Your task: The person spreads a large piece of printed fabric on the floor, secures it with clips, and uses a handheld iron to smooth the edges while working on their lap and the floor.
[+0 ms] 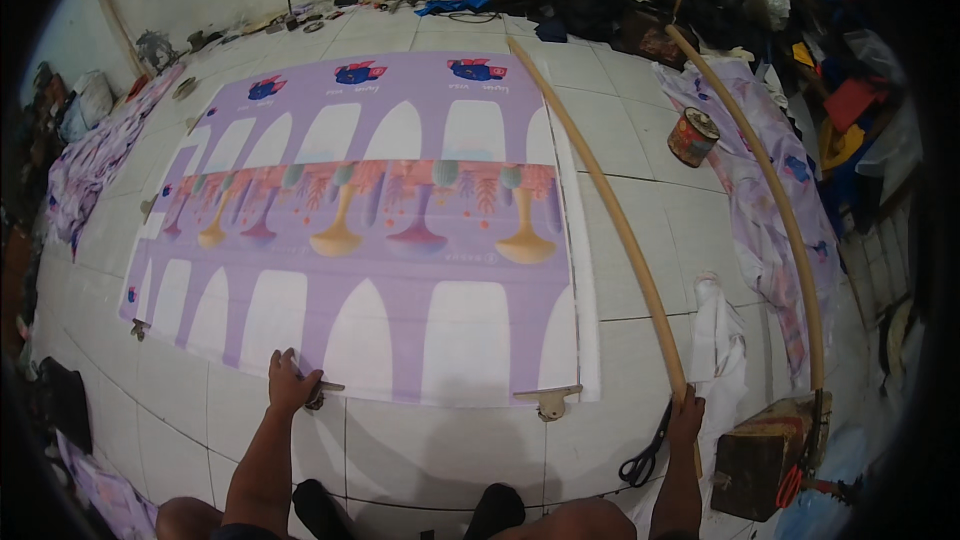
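A large lilac printed cloth with white arch shapes and a band of coloured vases lies flat on the tiled floor. My left hand rests at its near edge, fingers apart and thumb beside a metal clip. Two more clips grip the cloth, one at the near right corner and another at the near left. My right hand closes around the near end of a long wooden pole, which runs along the cloth's right side. Black-handled scissors lie beside that hand.
Right of the pole stand a rusty can and a worn block, with a second pole over more printed cloth. White cloth lies between the poles. A crumpled printed cloth lies far left. Dark clutter lines the back.
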Tool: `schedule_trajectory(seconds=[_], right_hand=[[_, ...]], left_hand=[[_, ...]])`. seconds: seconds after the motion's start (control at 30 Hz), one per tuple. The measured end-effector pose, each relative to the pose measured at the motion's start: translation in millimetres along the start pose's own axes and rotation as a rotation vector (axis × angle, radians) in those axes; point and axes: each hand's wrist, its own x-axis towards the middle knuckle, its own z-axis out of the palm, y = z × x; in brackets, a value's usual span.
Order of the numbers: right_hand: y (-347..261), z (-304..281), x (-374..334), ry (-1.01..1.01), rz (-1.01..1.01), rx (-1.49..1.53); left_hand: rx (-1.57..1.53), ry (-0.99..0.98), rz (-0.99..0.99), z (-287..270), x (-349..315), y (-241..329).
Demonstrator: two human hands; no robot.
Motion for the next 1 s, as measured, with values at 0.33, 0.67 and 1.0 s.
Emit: schedule_trajectory(seconds=[0.33, 0.67, 1.0], right_hand=[[-13.3, -5.7, 11.9, 0.067, 0.121, 0.030], [-97.1, -21.4, 10.4, -0.085, -0.452, 0.166], [-245.1, 41.9, 73.6, -0.295, -0.880, 0.096]], left_hand=[[-0.113, 0.339, -0.016, 12.4, 6.2, -36.7], [0.095, 0.139, -0.600, 2.4, 7.5, -9.1], [0.083, 0.032, -0.263, -4.5, -4.3, -41.4]])
